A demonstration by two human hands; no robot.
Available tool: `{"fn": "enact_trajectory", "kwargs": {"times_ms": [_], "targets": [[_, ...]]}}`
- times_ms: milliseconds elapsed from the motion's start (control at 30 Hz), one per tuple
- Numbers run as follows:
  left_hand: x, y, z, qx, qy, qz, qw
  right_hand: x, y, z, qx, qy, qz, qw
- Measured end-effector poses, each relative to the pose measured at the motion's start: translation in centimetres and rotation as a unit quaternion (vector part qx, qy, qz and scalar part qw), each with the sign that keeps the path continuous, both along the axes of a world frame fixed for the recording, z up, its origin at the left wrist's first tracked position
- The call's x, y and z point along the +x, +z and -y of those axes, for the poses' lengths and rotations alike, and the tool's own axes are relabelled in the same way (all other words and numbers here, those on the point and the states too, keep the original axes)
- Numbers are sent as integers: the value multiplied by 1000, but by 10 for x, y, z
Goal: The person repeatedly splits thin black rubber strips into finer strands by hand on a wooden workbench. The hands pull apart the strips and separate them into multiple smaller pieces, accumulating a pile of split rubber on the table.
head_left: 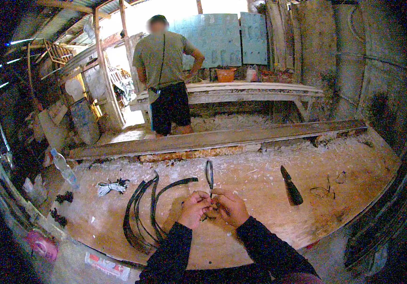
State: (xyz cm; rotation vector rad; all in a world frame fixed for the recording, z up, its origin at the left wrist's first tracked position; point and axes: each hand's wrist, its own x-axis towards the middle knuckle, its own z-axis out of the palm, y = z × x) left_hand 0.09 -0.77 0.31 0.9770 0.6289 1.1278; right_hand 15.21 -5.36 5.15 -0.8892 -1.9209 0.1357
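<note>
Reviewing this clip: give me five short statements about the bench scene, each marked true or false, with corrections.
1. The left hand and right hand meet at the base of a dark looped strip. True.
2. The white cord bundle lies right of the hands. False: the white cord bundle lies left of them.
3. A dark tapered object lies right of the hands. True.
4. The clear bottle is at the table's right end. False: the clear bottle is at the left.
5. Another person stands beyond the table. True.

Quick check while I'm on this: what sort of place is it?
Probably a small, rough workshop: a wooden worktable littered with pale scraps, long black strips lying on it, and another long bench across the room.
</note>
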Motion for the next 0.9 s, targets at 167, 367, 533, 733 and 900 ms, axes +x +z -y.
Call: {"fn": "enact_trajectory", "kwargs": {"times_ms": [167,367,533,733,900], "targets": [[-3,6,0,-12,-25,4,1000,-1,-2,0,-64,79,-44,994],[0,25,12,-7,3,-1,1000,-3,-6,-1,-36,6,-65,997],[4,29,13,93,37,-63,993,-5,-19,-7,-131,3,-163,978],[9,31,20,293,130,-243,915,-1,-36,-26,-319,141,-351,869],[4,40,25,434,180,-371,801,12,-33,-24,-523,268,-469,660]]}}
